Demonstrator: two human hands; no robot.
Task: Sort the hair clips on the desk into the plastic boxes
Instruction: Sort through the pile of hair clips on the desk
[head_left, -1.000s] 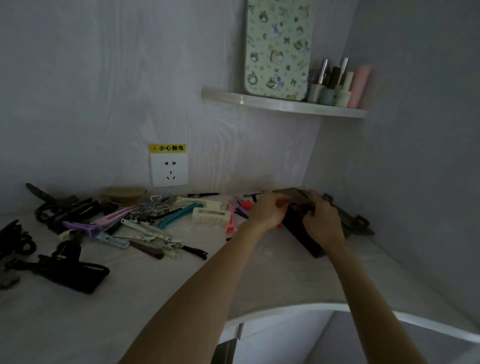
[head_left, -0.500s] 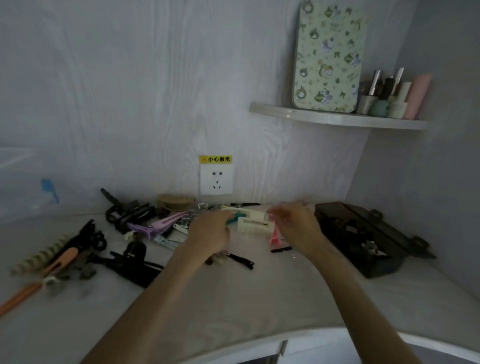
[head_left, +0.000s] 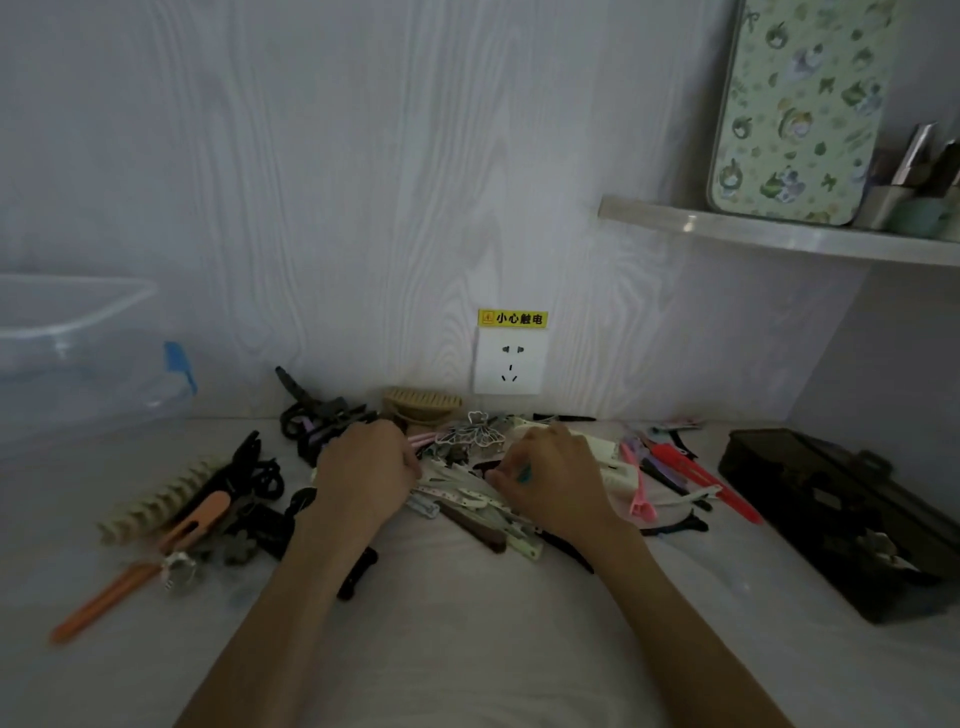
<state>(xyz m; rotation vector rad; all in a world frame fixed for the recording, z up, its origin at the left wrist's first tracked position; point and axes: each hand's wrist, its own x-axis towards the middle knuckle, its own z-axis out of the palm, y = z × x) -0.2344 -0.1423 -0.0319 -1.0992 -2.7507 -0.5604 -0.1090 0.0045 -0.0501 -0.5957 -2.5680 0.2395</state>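
Observation:
A heap of hair clips (head_left: 467, 499) lies on the white desk (head_left: 467, 623) below the wall socket. Both my hands rest on it. My left hand (head_left: 363, 475) is palm down with its fingers curled into the pile beside a pink clip (head_left: 423, 439); what it grips is hidden. My right hand (head_left: 553, 480) pinches a teal clip (head_left: 524, 474) between its fingertips. A white butterfly clip (head_left: 475, 435) sits between the hands. A dark plastic box (head_left: 810, 499) stands open at the right. A clear plastic box (head_left: 78, 358) stands at the far left.
More clips spread left: a beige toothed claw (head_left: 156, 501), an orange clip (head_left: 104, 603), black clips (head_left: 317, 415). Red and pink clips (head_left: 691, 475) lie right of my hand. A wall socket (head_left: 509, 361) is behind. A shelf (head_left: 779, 236) with a patterned tin hangs upper right.
Both hands left the dark box at the right and came down onto the clip pile. The view swung left, so the clear box came into sight.

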